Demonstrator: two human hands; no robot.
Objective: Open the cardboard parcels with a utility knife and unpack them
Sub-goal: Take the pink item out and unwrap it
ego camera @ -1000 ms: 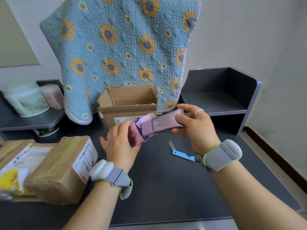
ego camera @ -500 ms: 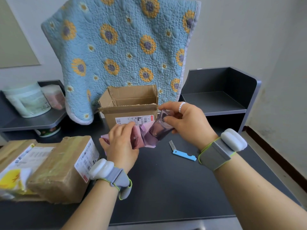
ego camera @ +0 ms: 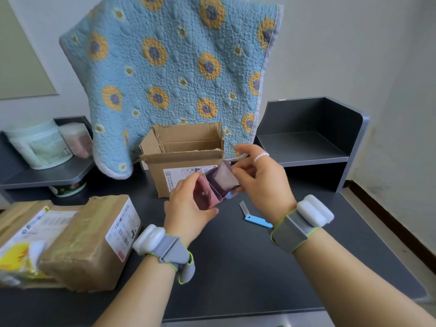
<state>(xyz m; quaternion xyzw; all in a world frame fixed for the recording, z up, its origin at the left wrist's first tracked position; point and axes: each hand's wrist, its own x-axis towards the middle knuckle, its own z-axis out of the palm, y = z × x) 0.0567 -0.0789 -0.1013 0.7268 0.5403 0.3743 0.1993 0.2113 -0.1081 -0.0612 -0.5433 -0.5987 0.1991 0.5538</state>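
Both hands share the grip on a small pink-purple carton (ego camera: 215, 188) held above the dark tabletop (ego camera: 247, 267), just in front of the opened parcel (ego camera: 186, 159). On the left hand (ego camera: 188, 208) the fingers are wrapped round the carton's pink lower end, thumb on the near side. On the right hand (ego camera: 262, 182) the fingertips are pressed together on the purple upper flap or sleeve; whether that part is a flap or a separate inner piece is hard to tell, since the surface is blurred. A beaded ring sits on one right finger, and each wrist carries a grey band with a white module.

The opened parcel stands at the back of the tabletop, flaps up, a shipping label on its front face, its inside shadowed. A utility knife (ego camera: 256, 217) with a blue handle and bared blade lies flat on the tabletop, below the right hand and apart from it. At the left edge lies a taped parcel (ego camera: 94, 241), still sealed, with another package bearing yellow print (ego camera: 16, 256) touching it. Behind, a blue sunflower quilt (ego camera: 169, 67) hangs down over the wall, its lower edge reaching behind the opened parcel. Grey shelf units flank it; the left shelf (ego camera: 47, 175) holds a white tub (ego camera: 40, 147)
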